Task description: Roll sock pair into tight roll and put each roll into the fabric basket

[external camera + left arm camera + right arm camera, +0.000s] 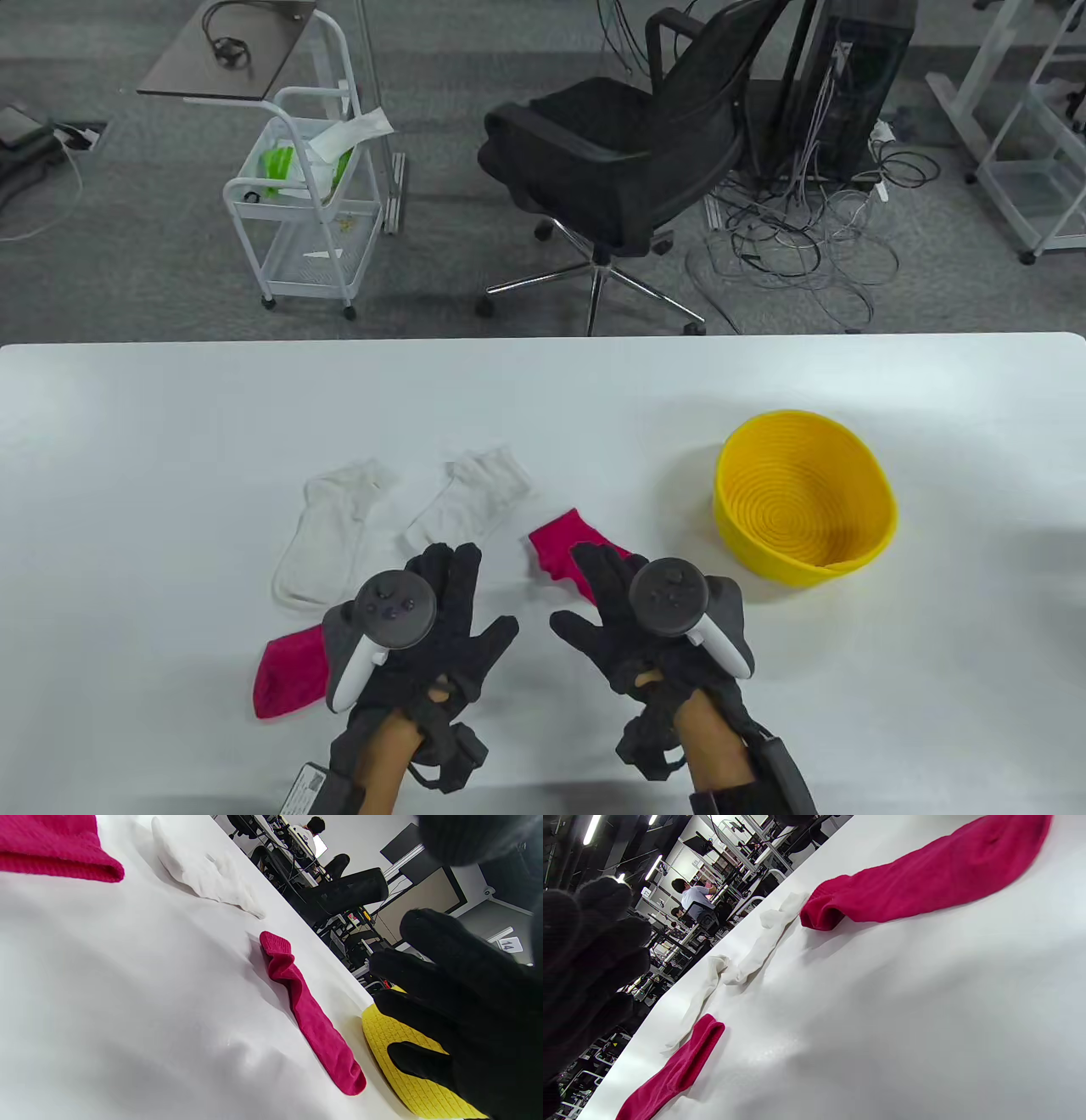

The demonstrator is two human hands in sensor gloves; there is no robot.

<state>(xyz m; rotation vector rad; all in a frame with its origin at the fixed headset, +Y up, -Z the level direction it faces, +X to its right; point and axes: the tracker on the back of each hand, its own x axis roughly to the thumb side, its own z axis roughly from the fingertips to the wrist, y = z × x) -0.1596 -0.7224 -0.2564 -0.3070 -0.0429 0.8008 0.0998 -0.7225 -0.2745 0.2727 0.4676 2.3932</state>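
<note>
Two pink socks lie apart on the white table point(127, 475). One pink sock point(287, 671) lies at the lower left, partly hidden under my left hand point(450, 586). The other pink sock point(560, 543) lies partly hidden beneath my right hand point(598, 586); it shows full length in the left wrist view point(309, 1014) and the right wrist view point(925, 874). Two white socks point(335, 526) point(471, 501) lie flat just beyond my hands. Both hands hover with fingers straight and hold nothing. The yellow woven basket point(802, 556) stands to the right, with nothing in it.
Beyond the far table edge stand a black office chair point(628, 161), a white wire cart point(301, 195) and tangled cables point(797, 229) on the floor. In the left wrist view the basket wall point(394, 1052) sits right beside the pink sock's toe end.
</note>
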